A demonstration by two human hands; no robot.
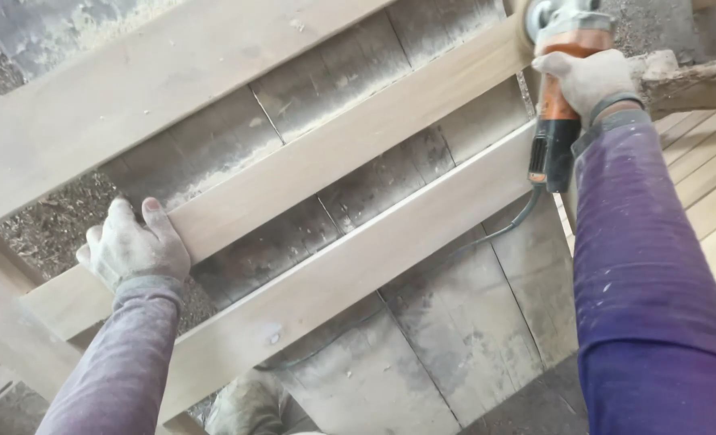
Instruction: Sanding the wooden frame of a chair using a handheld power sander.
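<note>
Head view | left hand (136, 246) fingers grip wooden slat (350, 141) | right hand (587, 80) fingers clasp orange grinder (558, 121), disc cut off

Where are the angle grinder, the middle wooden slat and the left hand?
angle grinder (556, 121), head view, on its orange body below the right hand.
middle wooden slat (350, 145), head view, on the bare top face at mid-length.
left hand (132, 250), head view, on the back of the hand gripping the slat.
</note>
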